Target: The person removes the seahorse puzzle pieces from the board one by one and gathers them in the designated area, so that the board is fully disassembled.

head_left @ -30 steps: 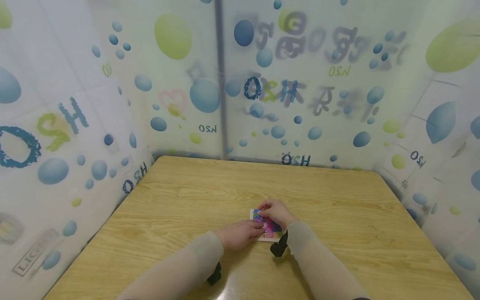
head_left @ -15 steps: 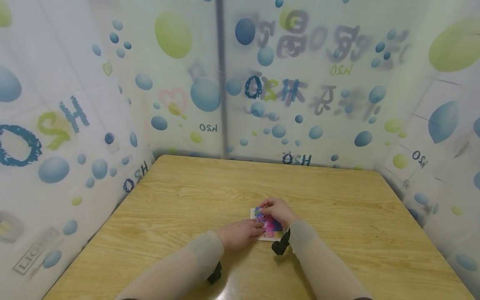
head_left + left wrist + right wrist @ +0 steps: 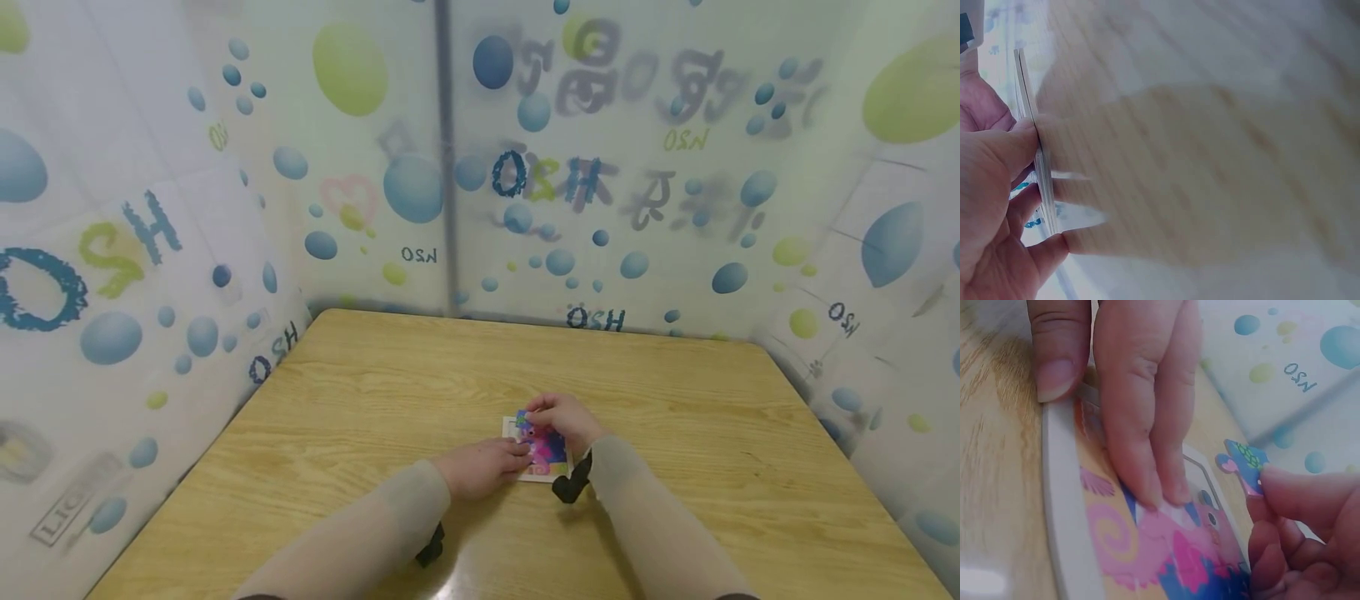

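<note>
A small jigsaw puzzle (image 3: pixel 553 452) with a white border and a pink sea-creature picture lies on the wooden table. My left hand (image 3: pixel 483 468) rests on its left part; in the right wrist view two straight fingers (image 3: pixel 1135 437) press the picture, and the thumb lies at the border's edge. My right hand (image 3: pixel 567 419) pinches a blue puzzle piece (image 3: pixel 1249 464) with a green turtle between thumb and fingers. That piece is held raised above the puzzle's far left corner, where pale backing shows. The left wrist view gives the puzzle's thin edge (image 3: pixel 1044 181) side-on.
The wooden table (image 3: pixel 375 375) stretches around the puzzle on all sides. Pale curtains (image 3: pixel 360 150) printed with blue and green drops enclose its back and both sides. A black wrist camera (image 3: pixel 572 483) hangs below the right wrist.
The turtle puzzle piece has come up from the puzzle's far left corner, pinched in my right hand, which has shifted slightly right and away. The left hand stays put.
</note>
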`<state>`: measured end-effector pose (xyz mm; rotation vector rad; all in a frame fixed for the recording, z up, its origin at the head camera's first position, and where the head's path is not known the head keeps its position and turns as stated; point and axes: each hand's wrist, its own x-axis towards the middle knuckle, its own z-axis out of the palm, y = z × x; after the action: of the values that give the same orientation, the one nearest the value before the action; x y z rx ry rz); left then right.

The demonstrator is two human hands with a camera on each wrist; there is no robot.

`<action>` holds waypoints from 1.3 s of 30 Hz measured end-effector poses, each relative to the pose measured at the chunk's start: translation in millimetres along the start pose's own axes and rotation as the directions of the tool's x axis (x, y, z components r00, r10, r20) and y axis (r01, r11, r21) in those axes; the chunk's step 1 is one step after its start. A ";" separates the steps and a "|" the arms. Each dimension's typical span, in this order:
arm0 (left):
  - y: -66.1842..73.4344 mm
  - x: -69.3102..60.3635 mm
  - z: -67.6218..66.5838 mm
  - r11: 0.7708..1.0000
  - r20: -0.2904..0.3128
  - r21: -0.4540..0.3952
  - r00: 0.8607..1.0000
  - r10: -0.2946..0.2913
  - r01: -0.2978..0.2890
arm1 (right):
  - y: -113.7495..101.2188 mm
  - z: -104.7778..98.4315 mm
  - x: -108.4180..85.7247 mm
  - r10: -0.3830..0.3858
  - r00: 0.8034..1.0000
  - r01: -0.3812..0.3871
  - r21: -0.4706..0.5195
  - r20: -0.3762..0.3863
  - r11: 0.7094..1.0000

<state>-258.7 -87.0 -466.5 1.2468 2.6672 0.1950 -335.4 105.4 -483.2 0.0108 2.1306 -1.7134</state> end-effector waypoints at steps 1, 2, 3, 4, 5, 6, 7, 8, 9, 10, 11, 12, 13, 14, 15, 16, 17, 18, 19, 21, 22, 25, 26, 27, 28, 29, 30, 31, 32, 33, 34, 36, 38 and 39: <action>0.0 0.1 -0.1 1.000 0.004 -0.005 1.000 -0.006 0.006 | -0.5 -0.8 -0.4 -0.002 1.000 0.002 -0.005 0.003 1.000; 0.2 0.1 -0.1 1.000 0.006 -0.008 1.000 -0.010 0.010 | -0.9 -1.7 -0.9 -0.010 1.000 0.010 -0.015 0.009 1.000; 0.2 0.1 0.1 1.000 0.005 -0.008 1.000 -0.013 0.013 | -1.7 -2.6 -2.1 -0.026 1.000 0.026 -0.031 0.009 0.999; 0.2 0.3 0.2 1.000 0.005 -0.008 1.000 -0.015 0.015 | -2.5 -3.7 -3.1 -0.038 0.999 0.038 -0.045 0.011 0.998; 0.1 0.3 0.3 1.000 0.005 -0.009 1.000 -0.016 0.016 | -3.6 -5.0 -4.6 -0.053 0.999 0.054 -0.064 0.009 0.997; 0.0 0.4 0.4 1.000 0.006 -0.011 1.000 -0.018 0.018 | -4.3 -6.9 -6.1 -0.067 0.998 0.068 -0.078 0.011 0.995; -0.2 0.6 0.6 1.000 0.006 -0.011 1.000 -0.020 0.020 | -5.3 -8.9 -7.8 -0.075 0.997 0.075 -0.093 0.009 0.993; -0.3 0.6 0.8 1.000 0.005 -0.009 1.000 -0.020 0.020 | -6.2 -11.3 -9.3 -0.078 0.997 0.079 -0.099 0.012 0.992; -0.6 0.8 1.1 1.000 0.005 -0.009 1.000 -0.022 0.022 | -6.8 -14.0 -10.3 -0.080 0.997 0.081 -0.107 0.009 0.991; -0.7 0.7 1.0 1.000 0.008 -0.010 1.000 -0.027 0.027 | -7.0 -17.3 -10.5 -0.081 0.997 0.082 -0.113 0.015 0.990; -0.8 0.8 0.8 0.999 0.009 -0.011 0.999 -0.032 0.032 | -7.3 -20.4 -11.1 -0.082 0.996 0.083 -0.114 0.016 0.990; -0.9 0.8 0.6 0.999 0.012 -0.012 0.999 -0.036 0.036 | -7.0 -24.2 -11.3 -0.079 0.997 0.081 -0.116 0.020 0.990; -0.8 0.9 0.4 0.999 0.014 -0.014 0.999 -0.041 0.041 | -6.5 -27.7 -11.0 -0.074 0.997 0.075 -0.116 0.015 0.990; -0.6 0.9 0.1 0.999 0.016 -0.018 0.999 -0.046 0.046 | -5.4 -31.6 -10.6 -0.076 0.997 0.078 -0.121 0.015 0.990; -0.4 1.0 -0.1 0.998 0.021 -0.024 0.998 -0.051 0.052 | -3.8 -35.7 -9.7 -0.079 0.997 0.079 -0.129 0.010 0.988; -0.1 1.1 -0.4 0.998 0.024 -0.029 0.998 -0.055 0.056 | -2.1 -40.0 -9.3 -0.080 0.997 0.081 -0.136 0.012 0.987; 0.2 1.2 -0.7 0.998 0.026 -0.037 0.998 -0.059 0.060 | -0.3 -43.9 -9.0 -0.077 0.997 0.077 -0.142 0.004 0.987; 0.5 1.1 -0.9 0.997 0.029 -0.044 0.998 -0.062 0.063 | 1.5 -48.2 -8.6 -0.076 0.997 0.075 -0.152 -0.002 0.985; 0.8 1.1 -1.0 0.996 0.031 -0.052 0.997 -0.065 0.067 | 3.1 -52.2 -8.5 -0.077 0.997 0.074 -0.156 -0.009 0.985; 1.2 0.8 -0.9 0.996 0.031 -0.063 0.997 -0.069 0.070 | 6.4 -60.3 -8.6 -0.075 0.997 0.070 -0.165 -0.022 0.984; 1.4 0.6 -1.0 0.995 0.028 -0.065 0.997 -0.069 0.071 | 7.7 -64.2 -9.2 -0.073 0.997 0.067 -0.171 -0.028 0.983; 1.2 0.3 -0.5 0.996 0.019 -0.062 0.997 -0.069 0.070 | 11.3 -76.3 -10.6 -0.066 0.996 0.055 -0.187 -0.055 0.981; 1.1 0.4 -0.2 0.996 0.017 -0.058 0.998 -0.068 0.069 | 12.3 -80.2 -11.4 -0.064 0.996 0.051 -0.196 -0.060 0.979; 1.2 0.4 -0.2 0.997 0.012 -0.049 0.998 -0.065 0.065 | 13.3 -84.1 -12.2 -0.064 0.996 0.049 -0.208 -0.066 0.977; 1.2 0.5 -0.1 0.997 0.012 -0.045 0.998 -0.065 0.065 | 14.1 -87.9 -13.3 -0.064 0.995 0.047 -0.218 -0.070 0.975; 1.2 0.6 0.1 0.997 0.014 -0.045 0.998 -0.067 0.068 | 15.0 -91.8 -14.2 -0.064 0.995 0.046 -0.222 -0.074 0.974; 1.3 0.7 0.2 0.996 0.018 -0.047 0.997 -0.070 0.071 | 15.6 -95.4 -15.0 -0.065 0.995 0.046 -0.224 -0.075 0.974; 1.3 0.6 0.1 0.996 0.023 -0.052 0.997 -0.074 0.075 | 16.1 -99.1 -16.2 -0.067 0.995 0.048 -0.232 -0.074 0.971; 1.4 0.7 0.1 0.996 0.025 -0.052 0.997 -0.076 0.077 | 16.5 -102.5 -17.4 -0.065 0.995 0.046 -0.235 -0.074 0.971; 1.5 0.7 0.1 0.995 0.026 -0.053 0.997 -0.078 0.080 | 16.7 -105.8 -18.4 -0.063 0.995 0.043 -0.238 -0.078 0.970; 1.5 0.6 0.2 0.995 0.029 -0.057 0.996 -0.083 0.085 | 17.2 -108.6 -19.3 -0.064 0.995 0.043 -0.240 -0.080 0.970; 1.6 0.4 0.4 0.994 0.030 -0.058 0.996 -0.088 0.089 | 18.2 -113.6 -20.5 -0.064 0.994 0.041 -0.244 -0.085 0.969; 1.9 0.3 0.7 0.995 0.028 -0.052 0.996 -0.088 0.089 | 19.1 -118.0 -22.0 -0.067 0.994 0.043 -0.250 -0.087 0.967; 1.9 0.3 0.8 0.995 0.028 -0.050 0.996 -0.087 0.089 | 19.8 -120.1 -22.2 -0.067 0.994 0.042 -0.252 -0.090 0.967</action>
<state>-257.3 -85.5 -466.9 1.1068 2.6707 0.2304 -346.5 228.3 -475.0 -0.0356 2.4273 -1.4880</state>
